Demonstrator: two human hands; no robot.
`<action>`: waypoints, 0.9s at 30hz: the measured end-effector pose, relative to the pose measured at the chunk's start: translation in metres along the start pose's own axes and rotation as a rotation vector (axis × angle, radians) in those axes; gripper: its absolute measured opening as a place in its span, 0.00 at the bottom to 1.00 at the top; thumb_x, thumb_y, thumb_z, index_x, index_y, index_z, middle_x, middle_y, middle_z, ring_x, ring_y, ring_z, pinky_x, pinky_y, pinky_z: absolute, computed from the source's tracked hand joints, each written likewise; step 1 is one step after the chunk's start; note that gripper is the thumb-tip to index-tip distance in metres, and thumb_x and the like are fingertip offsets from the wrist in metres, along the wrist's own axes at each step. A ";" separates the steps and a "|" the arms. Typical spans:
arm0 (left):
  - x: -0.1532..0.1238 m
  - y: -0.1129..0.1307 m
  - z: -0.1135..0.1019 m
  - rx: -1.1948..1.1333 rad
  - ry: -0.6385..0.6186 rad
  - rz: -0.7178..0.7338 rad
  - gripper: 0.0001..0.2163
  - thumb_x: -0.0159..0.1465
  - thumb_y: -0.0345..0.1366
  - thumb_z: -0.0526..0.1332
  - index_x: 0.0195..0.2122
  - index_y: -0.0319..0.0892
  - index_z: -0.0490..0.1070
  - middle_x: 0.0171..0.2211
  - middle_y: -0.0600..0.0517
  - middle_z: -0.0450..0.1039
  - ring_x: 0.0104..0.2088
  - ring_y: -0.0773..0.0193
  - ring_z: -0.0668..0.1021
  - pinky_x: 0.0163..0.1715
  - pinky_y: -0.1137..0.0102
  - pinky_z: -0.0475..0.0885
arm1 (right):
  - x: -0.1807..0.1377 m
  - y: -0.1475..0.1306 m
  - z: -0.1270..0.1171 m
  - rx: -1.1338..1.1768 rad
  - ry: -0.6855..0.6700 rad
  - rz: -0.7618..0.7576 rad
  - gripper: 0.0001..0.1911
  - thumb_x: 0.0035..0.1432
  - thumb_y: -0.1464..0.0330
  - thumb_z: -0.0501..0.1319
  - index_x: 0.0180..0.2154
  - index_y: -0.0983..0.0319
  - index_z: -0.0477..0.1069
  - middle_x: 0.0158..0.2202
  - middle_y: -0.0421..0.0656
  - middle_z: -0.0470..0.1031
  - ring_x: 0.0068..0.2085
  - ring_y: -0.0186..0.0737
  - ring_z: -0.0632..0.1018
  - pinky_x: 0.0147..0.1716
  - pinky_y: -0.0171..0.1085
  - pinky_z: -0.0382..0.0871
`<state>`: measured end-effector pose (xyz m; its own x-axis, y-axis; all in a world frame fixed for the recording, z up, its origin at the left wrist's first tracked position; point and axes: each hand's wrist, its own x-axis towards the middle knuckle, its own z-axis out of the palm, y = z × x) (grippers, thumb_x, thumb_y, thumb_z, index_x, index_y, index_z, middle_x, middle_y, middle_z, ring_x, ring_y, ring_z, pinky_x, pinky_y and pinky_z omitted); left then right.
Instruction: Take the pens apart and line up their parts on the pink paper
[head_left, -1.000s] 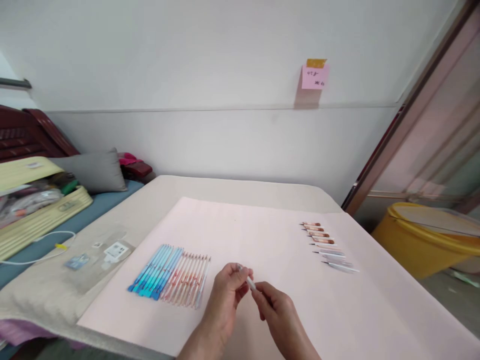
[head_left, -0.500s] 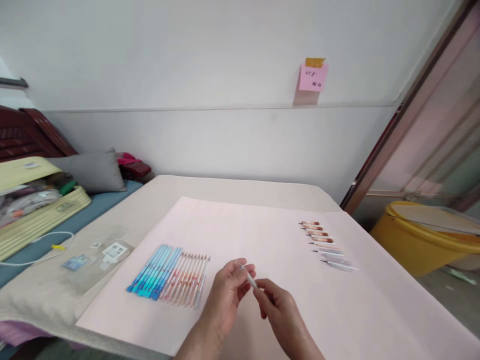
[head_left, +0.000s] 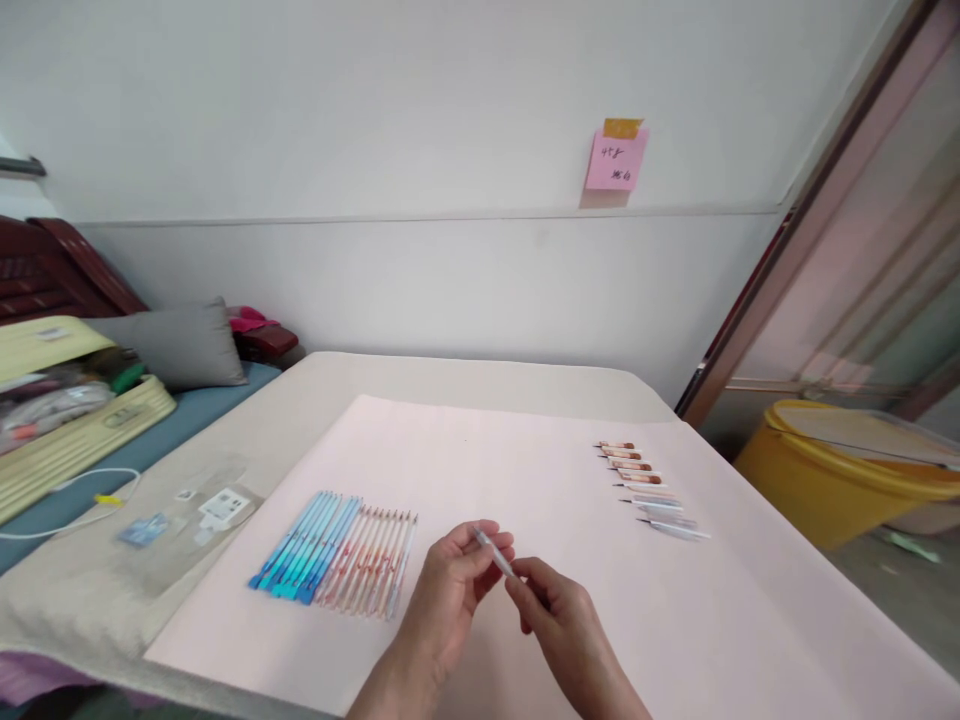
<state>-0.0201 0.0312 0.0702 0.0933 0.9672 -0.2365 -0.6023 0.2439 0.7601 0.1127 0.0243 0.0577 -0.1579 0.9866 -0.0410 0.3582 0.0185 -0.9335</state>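
Pink sheet [head_left: 465,435]: smooth, flat, spread across a table.
Blue pens [head_left: 307,545]: slim, straight barrels in a close row.
Patterned pens [head_left: 367,565]: slender, reddish-printed, beside the blue ones.
Right hand [head_left: 551,600]: thumb and fingertips together, pinching the lower end of a pale pen [head_left: 493,552].
Left hand [head_left: 461,575]: fingers curled behind its upper part, thumb alongside; whether clamped cannot be told.
Pale pen: whitish, narrow, tilted, between both hands.

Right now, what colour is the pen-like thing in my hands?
The pen-like thing looks whitish, best seen in the head view.
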 end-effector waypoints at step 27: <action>-0.001 0.000 -0.002 0.024 -0.007 0.017 0.09 0.54 0.35 0.62 0.35 0.38 0.70 0.37 0.44 0.73 0.40 0.60 0.73 0.45 0.62 0.65 | 0.000 0.001 -0.005 0.023 -0.043 0.011 0.09 0.54 0.64 0.54 0.30 0.60 0.71 0.17 0.34 0.63 0.21 0.31 0.60 0.21 0.31 0.52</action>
<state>-0.0221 0.0298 0.0688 0.0884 0.9717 -0.2191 -0.5850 0.2286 0.7782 0.1175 0.0248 0.0589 -0.1936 0.9789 -0.0661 0.3393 0.0036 -0.9407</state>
